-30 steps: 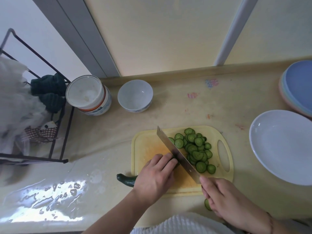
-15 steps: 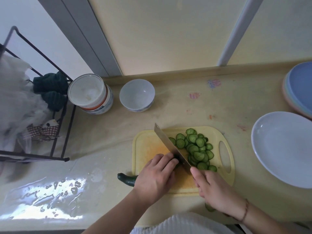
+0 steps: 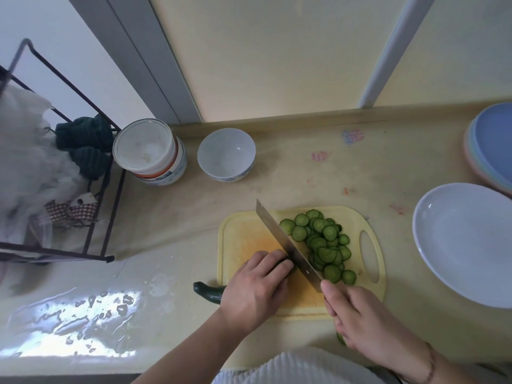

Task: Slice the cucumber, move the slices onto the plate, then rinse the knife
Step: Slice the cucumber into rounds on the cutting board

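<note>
Both hands are working over the board (image 3: 368, 217): the left hand (image 3: 256, 293) is curling down over the cucumber (image 3: 209, 292), pinning it to the board's near left part, while the right hand (image 3: 360, 322) is wrapping around the knife (image 3: 285, 242) handle at the board's near right corner. Against half a second ago, the right hand is sitting nearer the board's front edge and the blade is showing more of its length, its heel drawn back toward the person; the left hand is holding the same place. The blade is lying just beside the left fingertips, slanting from the near right up to the board's far left. The dark cucumber end is sticking out past the board's left edge. The slices (image 3: 322, 241) are piling right of the blade, beside the handle hole. One slice (image 3: 340, 338) is lying off the board's near edge, partly under the right hand. Right of the board, the white plate (image 3: 465, 245) is sitting on the counter (image 3: 180, 217), with stacked plates (image 3: 490, 145) behind it. Beyond the board's far left, a bowl (image 3: 225, 153), a tub (image 3: 149, 151) and a wire rack (image 3: 63, 167) are standing before the wall (image 3: 277, 51).
</note>
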The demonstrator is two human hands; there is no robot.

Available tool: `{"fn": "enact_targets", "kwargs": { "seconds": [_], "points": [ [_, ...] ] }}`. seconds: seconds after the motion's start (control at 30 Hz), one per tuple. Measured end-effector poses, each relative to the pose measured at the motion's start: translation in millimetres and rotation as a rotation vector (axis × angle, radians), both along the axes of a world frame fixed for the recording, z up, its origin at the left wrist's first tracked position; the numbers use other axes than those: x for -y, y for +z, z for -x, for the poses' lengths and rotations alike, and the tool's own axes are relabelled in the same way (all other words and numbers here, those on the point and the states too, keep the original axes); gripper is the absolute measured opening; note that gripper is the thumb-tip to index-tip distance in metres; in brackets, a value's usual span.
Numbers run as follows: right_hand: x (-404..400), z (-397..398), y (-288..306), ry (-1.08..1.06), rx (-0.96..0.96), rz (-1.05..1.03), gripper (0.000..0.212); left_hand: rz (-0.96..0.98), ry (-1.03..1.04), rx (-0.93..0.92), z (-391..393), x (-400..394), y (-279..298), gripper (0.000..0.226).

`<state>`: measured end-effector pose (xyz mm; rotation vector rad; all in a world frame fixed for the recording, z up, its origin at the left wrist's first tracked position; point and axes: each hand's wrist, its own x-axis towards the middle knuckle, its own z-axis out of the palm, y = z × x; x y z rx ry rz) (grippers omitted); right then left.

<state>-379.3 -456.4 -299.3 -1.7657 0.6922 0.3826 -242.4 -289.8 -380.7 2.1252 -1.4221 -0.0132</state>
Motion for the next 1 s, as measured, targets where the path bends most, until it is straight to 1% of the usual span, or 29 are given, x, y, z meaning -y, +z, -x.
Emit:
{"fn": "enact_targets", "kwargs": {
  "seconds": [0.07, 0.23, 0.53, 0.77, 0.9, 1.0],
  "points": [
    [-1, 4, 2, -0.015, -0.013, -0.008, 0.071, 0.000, -0.003, -0.002, 0, 0, 0, 0.027],
    [-3, 9, 12, 0.005, -0.054, 0.023, 0.060, 0.001, -0.012, -0.011, 0, 0, -1, 0.024],
    [-4, 8, 15, 0.031, -0.043, 0.097, 0.066, 0.006, 0.004, -0.009, 1, 0, -1, 0.023],
    [-1, 9, 14, 0.031, -0.061, 0.047, 0.059, 0.006, 0.002, 0.004, 1, 1, 1, 0.025],
    [2, 7, 14, 0.033, -0.078, 0.010, 0.057, 0.000, -0.001, 0.000, 0, 0, 0, 0.025],
    [1, 4, 12, 0.050, -0.074, 0.021, 0.057, 0.002, -0.005, -0.004, 0, 0, 0, 0.025]
  ]
}}
